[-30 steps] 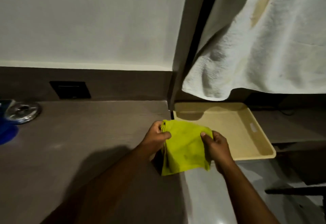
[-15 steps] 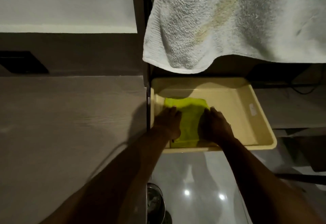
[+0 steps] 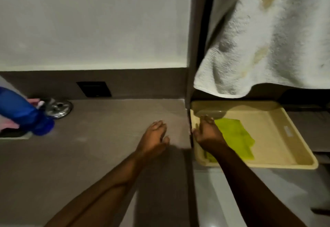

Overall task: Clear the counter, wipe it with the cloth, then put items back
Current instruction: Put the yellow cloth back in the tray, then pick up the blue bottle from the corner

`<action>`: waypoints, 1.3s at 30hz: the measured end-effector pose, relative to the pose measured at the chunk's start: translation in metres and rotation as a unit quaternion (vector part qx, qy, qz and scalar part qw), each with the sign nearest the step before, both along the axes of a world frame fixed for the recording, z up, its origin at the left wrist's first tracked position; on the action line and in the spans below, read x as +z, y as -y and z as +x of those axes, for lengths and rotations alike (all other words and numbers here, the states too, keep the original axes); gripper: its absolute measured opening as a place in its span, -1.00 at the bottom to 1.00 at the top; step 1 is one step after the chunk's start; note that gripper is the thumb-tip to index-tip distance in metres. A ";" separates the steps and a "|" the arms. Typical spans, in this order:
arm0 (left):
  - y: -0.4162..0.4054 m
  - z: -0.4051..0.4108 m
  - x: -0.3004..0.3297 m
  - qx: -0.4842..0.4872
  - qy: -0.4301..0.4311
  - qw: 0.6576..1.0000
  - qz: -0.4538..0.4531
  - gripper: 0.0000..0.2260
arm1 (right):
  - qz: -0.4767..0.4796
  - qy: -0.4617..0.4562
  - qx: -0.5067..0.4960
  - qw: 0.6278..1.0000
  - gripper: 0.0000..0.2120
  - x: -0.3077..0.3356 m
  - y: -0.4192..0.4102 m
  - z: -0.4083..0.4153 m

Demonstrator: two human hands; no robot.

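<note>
Two bare hands in the head view, neither gripping anything. Brown counter (image 3: 89,146) is largely open from centre to its right edge, which stops at a dark vertical panel (image 3: 192,48). Left end is occupied: a blue bottle (image 3: 23,112) lying tilted, with a round metal lid (image 3: 58,107) just behind it near the back wall. A black wall plate (image 3: 93,89) sits on the backsplash.

Right of the panel, a beige tray (image 3: 267,137) sits lower than the counter top, its near rim overhanging a pale floor. A white towel (image 3: 267,48) hangs above the tray's far end. The yellow-green cloth (image 3: 235,137) lies folded flat in the tray's left half.

Left hand (image 3: 153,137): fingers extended and loose over the counter near its right edge; contact with the surface cannot be determined.

Right hand (image 3: 208,132): fingers spread and relaxed, over the tray's left side and the cloth's left edge, not closed on it.
</note>
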State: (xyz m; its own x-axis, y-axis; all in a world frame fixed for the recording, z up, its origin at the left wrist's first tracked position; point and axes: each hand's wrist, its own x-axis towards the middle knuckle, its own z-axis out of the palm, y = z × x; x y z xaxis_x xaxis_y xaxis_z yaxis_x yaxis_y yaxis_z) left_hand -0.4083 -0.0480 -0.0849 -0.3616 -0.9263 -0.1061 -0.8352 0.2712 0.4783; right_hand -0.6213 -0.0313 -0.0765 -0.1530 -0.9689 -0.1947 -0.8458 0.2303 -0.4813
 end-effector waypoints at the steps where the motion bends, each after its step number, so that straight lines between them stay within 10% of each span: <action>1: -0.005 0.034 0.005 0.052 -0.031 0.998 0.003 -0.50 | -0.026 0.016 0.019 0.999 -0.39 0.012 0.003 0.030; 11: 0.008 0.341 0.017 0.358 -0.241 0.898 0.086 -0.46 | -0.143 0.088 0.158 0.973 -0.23 0.118 0.064 0.366; 15: 0.043 0.424 0.020 0.386 -0.249 0.886 0.064 -0.74 | -0.154 0.090 0.179 0.968 -0.08 0.148 0.100 0.486; 21: 0.091 0.469 0.028 0.400 -0.276 0.873 0.028 -0.34 | -0.145 0.018 0.222 0.964 -0.39 0.150 0.150 0.585; 29: 0.103 0.448 0.045 0.282 -0.282 0.914 0.077 -0.16 | -0.202 0.062 0.174 0.962 -0.54 0.160 0.141 0.530; 39: 0.078 0.211 0.071 0.084 -0.304 0.937 0.149 -0.23 | -0.181 -0.009 0.038 0.983 -0.49 0.195 0.091 0.315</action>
State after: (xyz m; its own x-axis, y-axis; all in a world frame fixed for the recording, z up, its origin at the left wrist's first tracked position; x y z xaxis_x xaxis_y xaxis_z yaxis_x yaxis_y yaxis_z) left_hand -0.1972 -0.1260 -0.0142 -0.2911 -0.9373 -0.1914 -0.4034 -0.0612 0.9130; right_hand -0.3064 -0.1223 0.1190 -0.0780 -0.9828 0.1676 -0.8629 -0.0177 -0.5051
